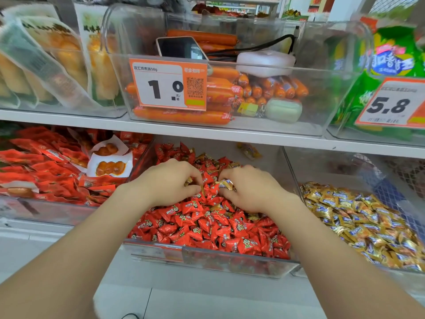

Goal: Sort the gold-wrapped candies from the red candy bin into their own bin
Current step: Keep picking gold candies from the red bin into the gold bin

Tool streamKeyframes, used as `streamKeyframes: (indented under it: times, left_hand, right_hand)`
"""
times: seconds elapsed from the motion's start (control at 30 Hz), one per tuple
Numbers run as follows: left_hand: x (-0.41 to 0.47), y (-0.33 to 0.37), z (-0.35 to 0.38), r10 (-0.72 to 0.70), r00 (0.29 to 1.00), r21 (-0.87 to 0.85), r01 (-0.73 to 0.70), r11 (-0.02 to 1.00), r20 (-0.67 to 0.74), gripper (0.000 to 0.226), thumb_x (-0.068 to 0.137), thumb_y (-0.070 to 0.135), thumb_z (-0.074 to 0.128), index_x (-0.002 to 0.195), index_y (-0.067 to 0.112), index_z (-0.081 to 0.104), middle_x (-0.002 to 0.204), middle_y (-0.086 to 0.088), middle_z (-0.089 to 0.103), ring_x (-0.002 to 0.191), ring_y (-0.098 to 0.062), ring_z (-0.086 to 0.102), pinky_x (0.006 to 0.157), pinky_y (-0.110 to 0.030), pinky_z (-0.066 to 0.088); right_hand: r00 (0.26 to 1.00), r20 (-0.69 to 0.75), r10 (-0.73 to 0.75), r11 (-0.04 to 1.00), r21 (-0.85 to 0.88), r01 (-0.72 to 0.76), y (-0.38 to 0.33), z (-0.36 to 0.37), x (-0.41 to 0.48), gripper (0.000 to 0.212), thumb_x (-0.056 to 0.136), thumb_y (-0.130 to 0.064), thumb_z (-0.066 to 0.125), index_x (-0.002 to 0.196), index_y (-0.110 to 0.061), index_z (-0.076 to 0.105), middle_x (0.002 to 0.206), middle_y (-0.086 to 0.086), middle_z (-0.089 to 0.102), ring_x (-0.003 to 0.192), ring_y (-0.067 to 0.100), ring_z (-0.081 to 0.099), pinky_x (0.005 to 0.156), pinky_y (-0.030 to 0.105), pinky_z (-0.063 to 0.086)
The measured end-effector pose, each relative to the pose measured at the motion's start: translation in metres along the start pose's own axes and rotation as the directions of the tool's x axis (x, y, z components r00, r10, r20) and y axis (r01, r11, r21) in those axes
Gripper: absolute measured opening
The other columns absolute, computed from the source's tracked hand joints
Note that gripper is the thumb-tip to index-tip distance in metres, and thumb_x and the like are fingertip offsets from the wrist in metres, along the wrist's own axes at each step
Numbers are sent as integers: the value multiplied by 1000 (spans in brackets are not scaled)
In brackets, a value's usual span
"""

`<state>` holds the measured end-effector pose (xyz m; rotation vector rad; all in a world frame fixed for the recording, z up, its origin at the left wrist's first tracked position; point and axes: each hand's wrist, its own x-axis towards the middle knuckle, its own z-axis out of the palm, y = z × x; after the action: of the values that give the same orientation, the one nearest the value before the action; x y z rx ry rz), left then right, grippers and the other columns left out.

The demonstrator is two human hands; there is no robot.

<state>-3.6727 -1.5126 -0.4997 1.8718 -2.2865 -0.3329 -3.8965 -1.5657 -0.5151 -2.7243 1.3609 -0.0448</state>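
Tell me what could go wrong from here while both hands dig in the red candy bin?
1. The right hand pinches a gold-wrapped candy tight against red candies; a red one might ride along into the gold candy bin.
2. The left hand digs in the heap; candies could spill over the red candy bin front wall.
3. Gold pieces half buried further back may be missed.

Red candy bin (230, 261) clear glossy plastic; gold-wrapped candies (358, 215) shiny, crinkled foil.
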Motion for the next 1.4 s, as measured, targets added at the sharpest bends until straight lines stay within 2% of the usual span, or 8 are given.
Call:
streamKeyframes:
  times: [0.27, 0.43, 0.5, 0.63, 0.8, 1.0, 1.2, 1.4]
  left_hand:
    - [-9, 22, 2, -47, 980, 5, 49, 999, -194, 11, 101, 46, 56, 94, 42, 64, 71, 18, 59, 68, -9, 58, 65, -35, 50]
    - [-25, 66, 8, -77, 924, -228, -11, 974, -374, 15, 99, 51, 56, 90, 41, 62, 77, 16, 67, 70, -6, 63, 67, -36, 53]
    - [-36, 95, 12, -50, 926, -333, -83, 939, -373, 17, 101, 44, 58, 85, 38, 63, 76, 21, 67, 59, -8, 59, 60, -34, 47]
    - [-43, 162, 16, 8, 937, -475, -184, 861, -348, 20, 102, 38, 58, 83, 33, 64, 72, 23, 64, 57, -11, 56, 59, -35, 43]
    - [-15, 247, 29, 118, 924, -441, -283, 851, -365, 20, 101, 46, 54, 90, 32, 63, 78, 14, 68, 74, -8, 62, 71, -34, 51]
    - [52, 308, 93, 88, 968, -193, -135, 972, -234, 20, 106, 43, 47, 104, 28, 60, 107, 0, 59, 104, -29, 59, 81, -42, 51]
    - [86, 312, 130, 119, 966, -109, -96, 989, 231, 41, 105, 38, 50, 145, 29, 48, 166, -6, 22, 154, -43, 14, 118, -63, 22]
    - [33, 286, 84, 316, 931, 205, -279, 938, -183, 25, 100, 34, 48, 120, 25, 60, 123, -1, 63, 119, -31, 52, 94, -46, 42]
  right_hand:
    - [979, -184, 93, 864, 503, 13, 5, -30, -64, 32, 104, -54, 55, 83, -30, 54, 55, -5, 55, 48, 11, 47, 53, 32, 38]
    - [974, 152, 166, 286, 938, -195, 37, -60, -133, 37, 98, -44, 67, 100, -6, 63, 82, 9, 58, 56, 17, 35, 48, 24, 23]
    - [948, 163, 273, 219, 949, -226, 59, -66, -153, 33, 99, -40, 66, 95, -7, 64, 81, 8, 58, 53, 15, 36, 43, 20, 24]
    - [816, -52, 575, 731, 480, -485, 131, -29, -171, 39, 94, -54, 70, 116, -24, 61, 96, 6, 64, 84, 25, 66, 68, 32, 52]
    - [861, 165, 482, 847, 166, -506, 179, 2, -187, 100, 62, -95, 59, 150, -59, 30, 167, 7, 22, 155, 36, 19, 125, 56, 20]
    - [866, 37, 500, 841, 219, -495, 224, 22, -196, 85, 63, -84, 50, 142, -53, 44, 138, 4, 54, 134, 33, 46, 108, 50, 45]
    - [854, -132, 502, 817, 395, -419, 208, -2, -218, 82, 75, -60, 61, 152, -48, 38, 149, 6, 49, 141, 28, 43, 116, 49, 40]
    - [802, -301, 516, 793, 521, -315, 146, -34, -214, 22, 90, -17, 66, 101, -32, 77, 86, -16, 74, 77, -1, 68, 84, 22, 55]
